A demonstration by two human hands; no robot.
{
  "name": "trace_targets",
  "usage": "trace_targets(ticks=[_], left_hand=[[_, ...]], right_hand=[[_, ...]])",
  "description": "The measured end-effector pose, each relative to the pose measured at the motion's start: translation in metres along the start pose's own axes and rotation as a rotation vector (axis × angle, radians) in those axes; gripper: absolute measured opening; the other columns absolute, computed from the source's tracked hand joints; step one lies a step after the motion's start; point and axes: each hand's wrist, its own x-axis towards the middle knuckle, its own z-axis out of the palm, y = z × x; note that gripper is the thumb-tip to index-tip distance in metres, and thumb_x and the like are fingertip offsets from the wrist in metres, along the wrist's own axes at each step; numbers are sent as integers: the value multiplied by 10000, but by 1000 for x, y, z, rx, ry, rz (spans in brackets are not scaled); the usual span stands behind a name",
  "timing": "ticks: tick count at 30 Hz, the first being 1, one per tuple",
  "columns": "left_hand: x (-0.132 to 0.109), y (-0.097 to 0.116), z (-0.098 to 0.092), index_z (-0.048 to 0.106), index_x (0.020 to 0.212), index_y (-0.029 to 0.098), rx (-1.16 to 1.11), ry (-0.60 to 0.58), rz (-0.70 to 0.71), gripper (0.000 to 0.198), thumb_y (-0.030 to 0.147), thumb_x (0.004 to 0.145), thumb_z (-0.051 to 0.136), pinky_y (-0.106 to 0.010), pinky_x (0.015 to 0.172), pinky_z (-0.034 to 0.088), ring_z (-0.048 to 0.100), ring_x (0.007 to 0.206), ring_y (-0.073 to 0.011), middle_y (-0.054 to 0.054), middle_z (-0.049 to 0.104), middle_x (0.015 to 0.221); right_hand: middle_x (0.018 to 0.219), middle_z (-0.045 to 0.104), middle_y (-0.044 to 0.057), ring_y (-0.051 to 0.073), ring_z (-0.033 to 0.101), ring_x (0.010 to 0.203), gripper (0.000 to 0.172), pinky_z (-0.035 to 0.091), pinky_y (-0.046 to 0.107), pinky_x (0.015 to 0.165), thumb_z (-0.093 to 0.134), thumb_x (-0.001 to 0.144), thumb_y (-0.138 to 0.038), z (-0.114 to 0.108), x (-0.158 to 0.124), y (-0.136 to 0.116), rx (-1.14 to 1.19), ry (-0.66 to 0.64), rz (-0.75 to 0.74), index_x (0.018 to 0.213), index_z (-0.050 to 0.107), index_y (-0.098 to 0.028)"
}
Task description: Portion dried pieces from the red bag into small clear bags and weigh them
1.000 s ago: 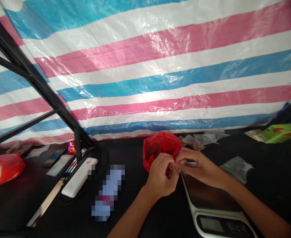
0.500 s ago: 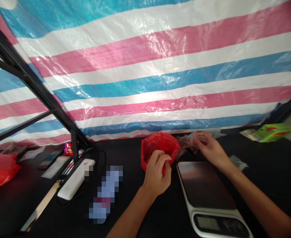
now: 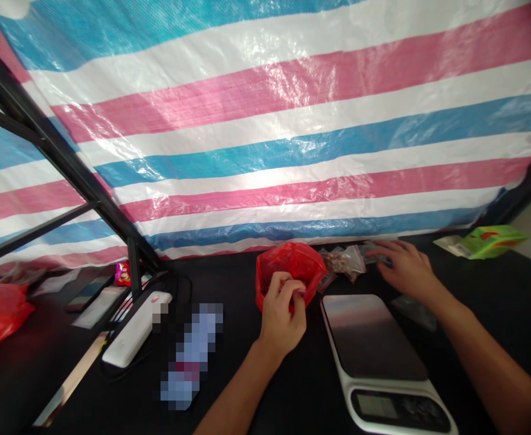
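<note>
My left hand (image 3: 282,311) is closed on the near rim of a red plastic bag (image 3: 313,257). The bag stands with its mouth open, and dark contents show partly behind my fingers. To its right lie small clear zip bags (image 3: 349,263) with brownish pieces inside. My right hand (image 3: 408,272) reaches over some clear plastic bags (image 3: 376,249) at the back of the table, fingers stretched out and touching or just above them. Between my forearms sits a kitchen scale (image 3: 374,338) with nothing on its plate.
Another clear bag (image 3: 414,311) lies under my right wrist. A green packet (image 3: 489,241) is at the back right. On the left are a white power strip (image 3: 136,329), a blurred-out object (image 3: 193,356) and another red bag (image 3: 0,314). A striped tarp (image 3: 265,139) hangs behind.
My right hand has let go of the small filled zip bag beside the red bag and moved right to the clear bags. My left hand stays at the red bag.
</note>
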Motion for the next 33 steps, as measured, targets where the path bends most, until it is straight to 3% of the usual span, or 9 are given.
trace_targets(ticks=[3,7,10,13,14,18,22,28,33], left_hand=[[-2,1,1,651,970,209,-11,-5,13,253,17,931,490,-283,844,520,646,916,-165,-53,596,1013],[-1,1,0,648,944,208,-8,33,39,246,15,929,495,-283,826,516,641,893,-160,-48,588,993],[1,1,-2,648,927,207,0,113,59,230,25,928,507,-288,817,513,632,888,-165,-47,581,974],[2,2,-2,647,949,205,-41,140,37,197,56,944,520,-294,830,514,628,921,-176,-51,587,978],[2,3,-2,650,956,204,-70,130,19,183,74,956,522,-290,824,513,625,919,-174,-54,590,987],[2,7,0,679,1059,209,-220,68,-76,109,205,987,597,-281,784,502,598,855,-156,-59,610,1031],[3,6,5,656,1234,216,-428,26,-204,357,381,928,738,-318,862,509,629,944,-191,-71,676,1082],[11,-1,10,657,1238,190,-904,2,-575,502,436,840,839,-334,930,513,695,1004,-212,-79,755,1066],[17,1,5,709,1191,170,-1194,19,-691,442,343,812,856,-328,967,511,704,1020,-204,-92,758,1129]], right_hand=[[1334,741,73,430,521,1353,294,406,670,1076,565,888,-313,6,-2,0,-8,-59,1,994,838,-299],[1268,763,120,432,587,1267,342,449,652,1034,557,929,-388,-8,1,-5,9,29,47,1114,813,-256],[1258,757,149,357,676,1155,401,517,519,1006,523,976,-413,-28,4,-19,116,181,67,1213,768,-204],[1187,766,141,292,715,1059,411,536,434,1013,599,963,-478,-47,4,-44,469,448,81,1198,760,-183],[1204,759,127,281,712,1066,419,537,424,1018,624,955,-508,-52,2,-53,578,446,66,1203,758,-197],[1340,721,63,279,667,1242,388,523,410,1077,623,981,-533,-69,-13,-90,944,75,-70,1264,747,-299],[1365,715,110,326,646,1285,377,508,465,1114,648,984,-498,-75,-30,-121,1045,-345,-291,1264,772,-279],[1415,680,123,318,625,1318,354,468,496,1164,661,993,-436,-72,-38,-138,1071,-556,-377,1300,760,-290],[1438,668,128,317,643,1305,392,468,494,1173,710,967,-425,-64,-39,-133,1184,-591,-283,1324,741,-266]])
